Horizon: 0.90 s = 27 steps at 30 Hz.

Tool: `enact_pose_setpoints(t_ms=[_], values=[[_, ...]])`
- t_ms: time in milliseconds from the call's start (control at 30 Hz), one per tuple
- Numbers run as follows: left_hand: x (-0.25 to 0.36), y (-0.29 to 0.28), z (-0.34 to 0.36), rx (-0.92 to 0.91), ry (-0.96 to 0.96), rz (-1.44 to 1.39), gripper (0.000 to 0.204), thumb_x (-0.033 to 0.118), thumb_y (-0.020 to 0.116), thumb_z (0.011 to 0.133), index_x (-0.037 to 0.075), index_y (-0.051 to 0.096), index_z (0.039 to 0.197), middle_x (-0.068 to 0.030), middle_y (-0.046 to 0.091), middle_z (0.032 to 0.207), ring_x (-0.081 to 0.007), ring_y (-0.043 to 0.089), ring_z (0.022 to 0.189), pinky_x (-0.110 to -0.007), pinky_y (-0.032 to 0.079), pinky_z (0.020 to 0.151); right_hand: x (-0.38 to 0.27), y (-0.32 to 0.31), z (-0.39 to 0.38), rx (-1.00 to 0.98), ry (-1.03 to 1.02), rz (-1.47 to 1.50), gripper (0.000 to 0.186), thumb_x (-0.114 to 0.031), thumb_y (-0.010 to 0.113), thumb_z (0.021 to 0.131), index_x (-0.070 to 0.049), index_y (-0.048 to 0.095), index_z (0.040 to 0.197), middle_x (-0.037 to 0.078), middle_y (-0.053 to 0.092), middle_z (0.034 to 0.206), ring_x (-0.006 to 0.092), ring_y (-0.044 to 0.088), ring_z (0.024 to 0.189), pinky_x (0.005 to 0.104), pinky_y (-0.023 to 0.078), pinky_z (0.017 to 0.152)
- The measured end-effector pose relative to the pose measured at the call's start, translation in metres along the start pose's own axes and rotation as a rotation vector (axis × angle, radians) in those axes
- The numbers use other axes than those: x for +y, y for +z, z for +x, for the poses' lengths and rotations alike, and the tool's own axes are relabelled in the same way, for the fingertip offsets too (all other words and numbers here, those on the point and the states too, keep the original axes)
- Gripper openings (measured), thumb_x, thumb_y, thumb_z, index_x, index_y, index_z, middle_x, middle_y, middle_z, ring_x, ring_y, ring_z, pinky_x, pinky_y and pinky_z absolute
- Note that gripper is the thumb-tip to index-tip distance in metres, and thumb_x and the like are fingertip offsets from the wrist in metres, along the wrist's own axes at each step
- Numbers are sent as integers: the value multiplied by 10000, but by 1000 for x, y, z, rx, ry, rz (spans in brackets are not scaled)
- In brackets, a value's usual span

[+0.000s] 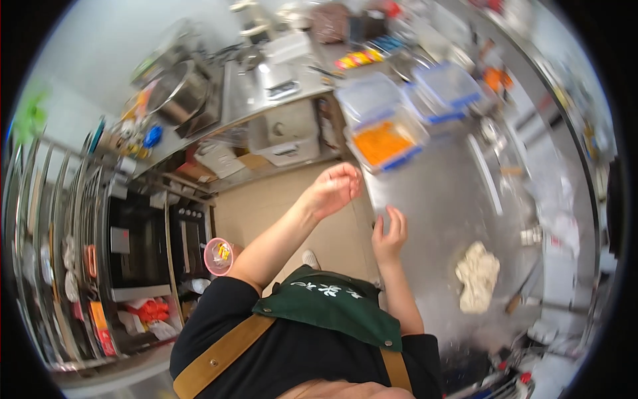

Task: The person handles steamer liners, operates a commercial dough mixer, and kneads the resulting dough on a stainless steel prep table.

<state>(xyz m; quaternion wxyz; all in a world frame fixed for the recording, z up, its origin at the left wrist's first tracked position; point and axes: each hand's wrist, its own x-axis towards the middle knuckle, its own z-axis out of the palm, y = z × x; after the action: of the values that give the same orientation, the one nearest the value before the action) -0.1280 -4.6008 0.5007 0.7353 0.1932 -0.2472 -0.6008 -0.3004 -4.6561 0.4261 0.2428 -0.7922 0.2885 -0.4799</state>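
My left hand (334,190) hangs over the floor by the near-left corner of the steel table. Its fingers are curled loosely together, and nothing shows in them. My right hand (391,231) is over the table's left edge, thumb and fingers stretched out and holding nothing. Ahead of both hands stands a clear plastic box (413,157) with blue clips, filled with orange shreds or crumbs (381,143). Its lid (367,97) is tilted back. To the right of my right hand, a lump of pale dough (478,277) lies on the steel table (425,199).
Another blue-edged clear box (448,88) stands behind. A white strip (486,174) and a scraper-like tool (522,292) lie on the right. At the back left are a kitchen scale (282,88) and a large metal pot (178,92). A pink bin (220,257) stands beside the ovens (138,243).
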Motion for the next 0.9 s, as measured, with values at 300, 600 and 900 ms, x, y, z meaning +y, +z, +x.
enact_pose_setpoints(t_ms=[300, 600, 900], values=[[174, -127, -250, 691, 209, 290, 216, -19, 663, 668, 76, 499, 771, 3, 497, 765, -82, 476, 704, -210, 390, 638, -174, 242, -68, -817, 21, 441, 168, -29, 571, 734, -3, 552, 899, 120, 569, 830, 249, 581, 751, 321, 464, 668], [254, -219, -318, 984, 479, 94, 192, 5, 671, 692, 48, 546, 831, -22, 563, 751, -100, 537, 675, -211, 434, 624, -192, 388, -33, -1117, -364, 322, 199, -107, 602, 720, -26, 561, 897, 126, 562, 802, 288, 563, 744, 358, 454, 635], [408, -285, -288, 1089, 571, 286, 119, -3, 676, 688, 24, 590, 766, -45, 583, 745, -109, 554, 670, -217, 448, 607, -208, 537, 65, -1251, -505, 103, 232, -159, 607, 715, -39, 569, 909, 122, 554, 821, 304, 558, 773, 381, 457, 645]])
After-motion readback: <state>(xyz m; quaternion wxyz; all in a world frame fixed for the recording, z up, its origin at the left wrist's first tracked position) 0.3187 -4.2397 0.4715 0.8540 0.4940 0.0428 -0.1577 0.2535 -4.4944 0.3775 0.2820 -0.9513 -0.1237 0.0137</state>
